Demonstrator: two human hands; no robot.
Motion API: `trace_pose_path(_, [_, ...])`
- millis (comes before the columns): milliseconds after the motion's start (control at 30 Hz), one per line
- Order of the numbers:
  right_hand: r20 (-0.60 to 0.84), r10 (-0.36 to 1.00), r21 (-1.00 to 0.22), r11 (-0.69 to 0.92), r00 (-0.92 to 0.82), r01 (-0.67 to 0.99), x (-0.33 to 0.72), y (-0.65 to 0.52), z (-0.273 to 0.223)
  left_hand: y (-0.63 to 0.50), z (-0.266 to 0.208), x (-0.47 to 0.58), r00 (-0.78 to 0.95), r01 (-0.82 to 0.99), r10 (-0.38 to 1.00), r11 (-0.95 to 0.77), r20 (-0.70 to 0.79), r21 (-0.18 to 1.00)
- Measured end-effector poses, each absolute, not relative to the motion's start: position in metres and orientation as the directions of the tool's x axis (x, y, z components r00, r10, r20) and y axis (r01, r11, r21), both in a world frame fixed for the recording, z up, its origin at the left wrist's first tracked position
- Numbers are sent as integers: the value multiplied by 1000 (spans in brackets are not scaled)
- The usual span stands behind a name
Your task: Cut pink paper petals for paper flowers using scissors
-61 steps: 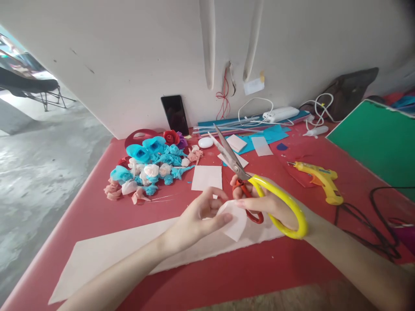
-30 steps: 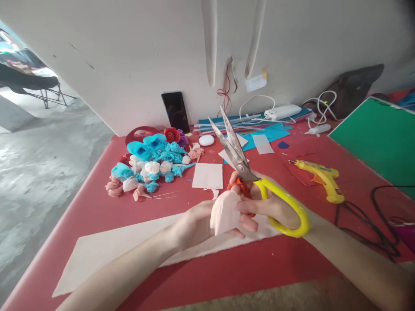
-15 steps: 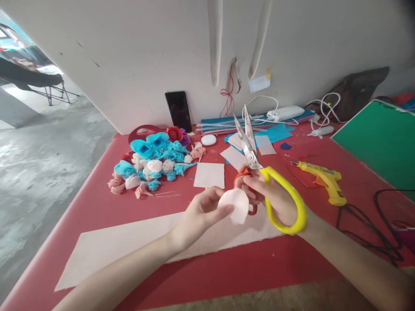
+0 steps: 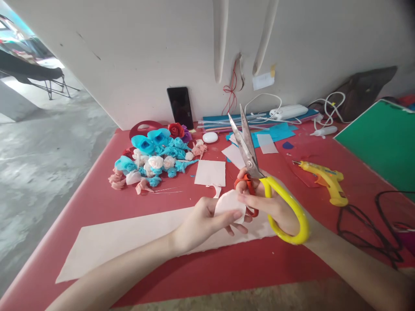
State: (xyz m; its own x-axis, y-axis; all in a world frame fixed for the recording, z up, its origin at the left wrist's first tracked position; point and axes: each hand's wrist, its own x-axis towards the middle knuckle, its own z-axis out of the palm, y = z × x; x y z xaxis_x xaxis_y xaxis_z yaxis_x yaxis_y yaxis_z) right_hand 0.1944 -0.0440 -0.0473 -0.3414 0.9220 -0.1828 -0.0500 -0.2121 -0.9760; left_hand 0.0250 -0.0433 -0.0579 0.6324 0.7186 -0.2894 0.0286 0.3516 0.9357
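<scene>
My left hand [image 4: 207, 222] grips a small rounded piece of pale pink paper [image 4: 228, 205] between thumb and fingers. My right hand [image 4: 275, 205] is closed around a pair of scissors [image 4: 251, 166] with one yellow and one red handle loop; the blades point up and stand slightly apart. Its fingertips come close to the paper's right edge, and whether they touch it I cannot tell. Beneath both hands lies a long pale pink paper strip [image 4: 129, 239]. A square of pink paper [image 4: 210, 172] and a curved paper scrap [image 4: 215, 190] lie just beyond.
Blue, white and pink paper flowers [image 4: 155, 162] are heaped at the left. A phone [image 4: 180, 108] leans on the wall near a white oval case [image 4: 210, 137]. On the right are a yellow glue gun [image 4: 324, 179], its black cord [image 4: 369, 233] and a green board [image 4: 382, 138].
The scissors have dropped slightly and turned, their blades tilting more to the left. My left fingers now extend under the rounded paper. A curved scrap now shows below the paper square.
</scene>
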Motion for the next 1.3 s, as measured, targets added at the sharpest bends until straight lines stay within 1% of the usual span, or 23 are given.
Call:
trace_pose_path(100, [-168,934,-974,-206,-315,-92,195,-44,-52,-43,-58,24,619,10,743,319,-256,948])
trace_pose_path(167, [-122,947,-985,-153,-297,-82,196,-42,-56,-41,-55,22,579,-22,782,299,-232,954])
trace_pose_path(233, [-58,956,-998,-66,-286,-20,199,-40,-62,-38,-51,18,528,-63,826,269,-196,961])
trace_pose_path(300, [-25,951,-999,-9,-308,52,202,-40,-68,-35,-47,14,470,-95,870,217,-149,972])
trace_pose_path(433, [-23,906,-990,39,-424,136,206,-41,-82,-26,-43,6,336,-114,938,132,-86,985])
trace_pose_path(533, [-40,897,-973,65,-439,221,204,-43,-87,-22,-43,4,297,-113,952,108,-70,988])
trace_pose_path(700, [-126,912,-917,43,-391,396,197,-46,-70,-21,-45,4,318,-107,945,110,-71,988])
trace_pose_path(800, [-187,910,-896,-4,-369,444,191,-49,-57,-22,-47,5,329,-118,941,123,-78,985])
trace_pose_path(867, [-220,912,-886,-38,-347,463,188,-51,-51,-22,-49,5,333,-124,939,132,-84,984])
trace_pose_path(1100, [-246,920,-867,-68,-306,494,181,-54,-47,-21,-50,6,337,-111,937,136,-92,984])
trace_pose_path(1300, [-226,910,-890,-49,-347,453,183,-55,-49,-22,-48,7,363,-69,926,138,-104,988])
